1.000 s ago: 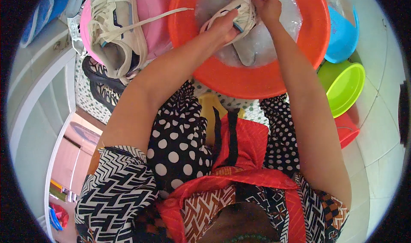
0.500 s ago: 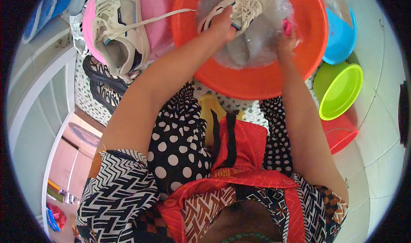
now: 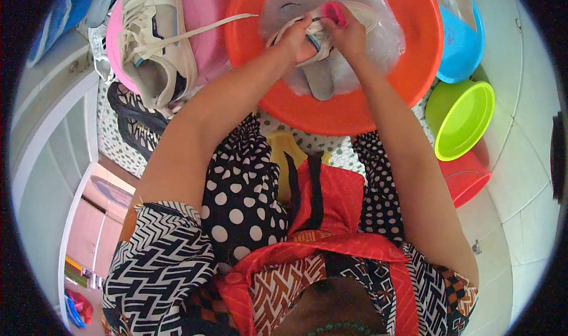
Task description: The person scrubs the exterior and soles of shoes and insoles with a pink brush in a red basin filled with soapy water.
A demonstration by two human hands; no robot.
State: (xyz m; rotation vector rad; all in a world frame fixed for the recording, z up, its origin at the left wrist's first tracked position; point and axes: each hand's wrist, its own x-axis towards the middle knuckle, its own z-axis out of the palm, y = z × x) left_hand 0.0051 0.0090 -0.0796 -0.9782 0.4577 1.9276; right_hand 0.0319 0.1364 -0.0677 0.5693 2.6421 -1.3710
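Note:
A big orange basin (image 3: 390, 102) full of soapy water stands in front of my knees. Over it my left hand (image 3: 294, 39) grips a white sneaker (image 3: 322, 70) by its upper, sole side turned toward me. My right hand (image 3: 349, 31) is closed on a pink brush (image 3: 333, 10) pressed against the same shoe. A long white lace (image 3: 195, 31) trails from the basin toward the left.
A pink basin (image 3: 204, 7) at the left holds another white sneaker (image 3: 157, 40). A dark patterned shoe (image 3: 136, 120) lies below it. At the right are a blue tub (image 3: 461, 46), a lime green bowl (image 3: 461, 120) and a red bucket (image 3: 464, 179) on the tiled floor.
My right hand came back up from the basin's right side with the pink brush and now meets the shoe. The left hand kept its hold on the sneaker.

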